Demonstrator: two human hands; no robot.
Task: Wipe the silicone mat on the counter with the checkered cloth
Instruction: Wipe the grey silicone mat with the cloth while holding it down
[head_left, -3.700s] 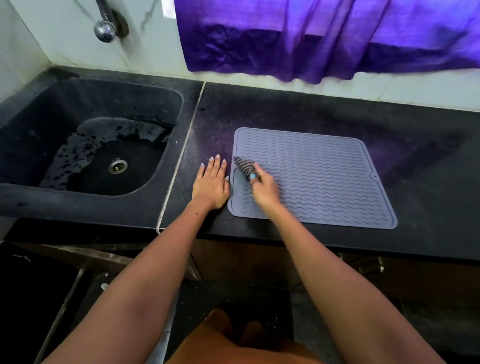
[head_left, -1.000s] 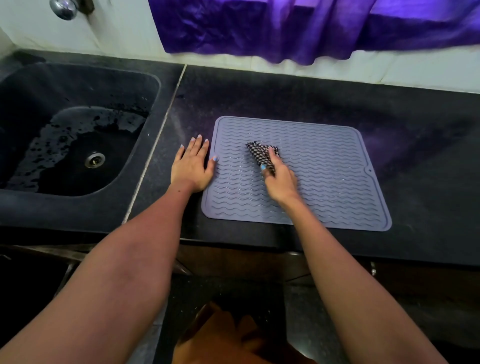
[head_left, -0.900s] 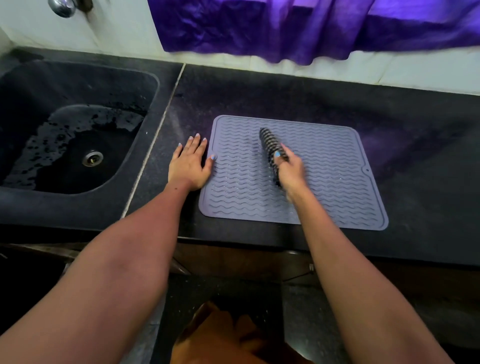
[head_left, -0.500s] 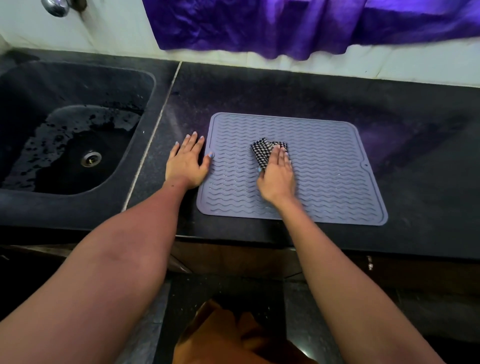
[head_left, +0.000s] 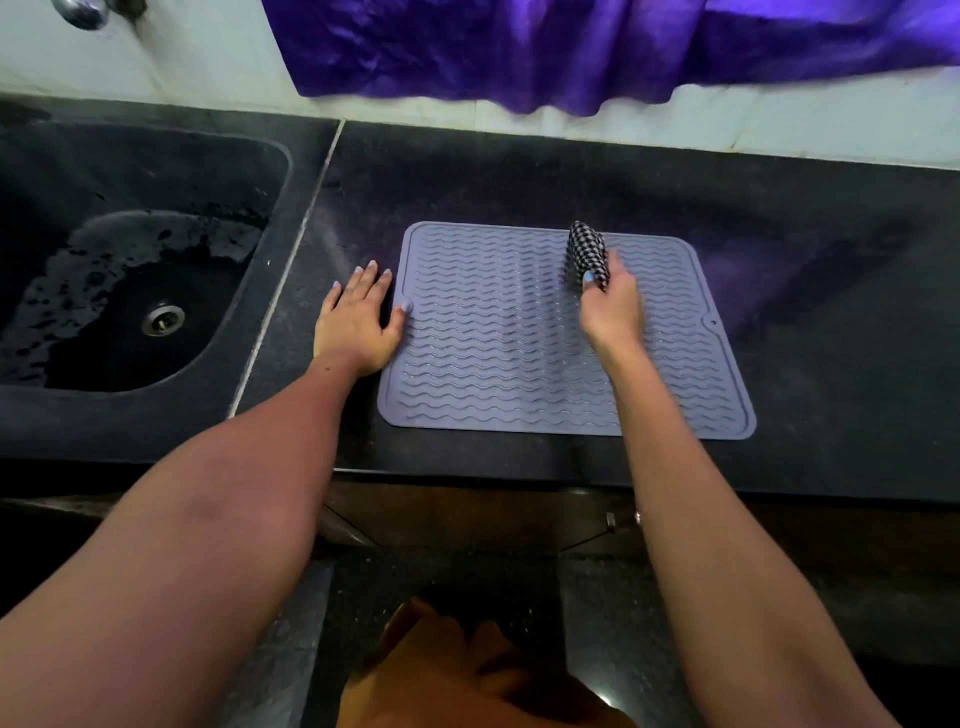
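A grey silicone mat (head_left: 498, 358) with wavy ridges lies flat on the black counter (head_left: 831, 332). My right hand (head_left: 610, 306) grips a bunched black-and-white checkered cloth (head_left: 586, 252) over the mat's far middle, the cloth reaching the far edge. My left hand (head_left: 358, 317) lies flat with straight fingers on the counter at the mat's left edge, its thumb tip on the mat's rim.
A dark sink (head_left: 130, 291) with a metal drain (head_left: 162, 319) and wet patches sits to the left. A purple curtain (head_left: 571, 47) hangs over the white wall behind. A tap (head_left: 83, 10) shows at the top left. The counter's front edge runs just below the mat.
My right hand has gone from pressing the cloth flat near the mat's middle to gripping it bunched, farther back and to the right. My left hand has stayed put.
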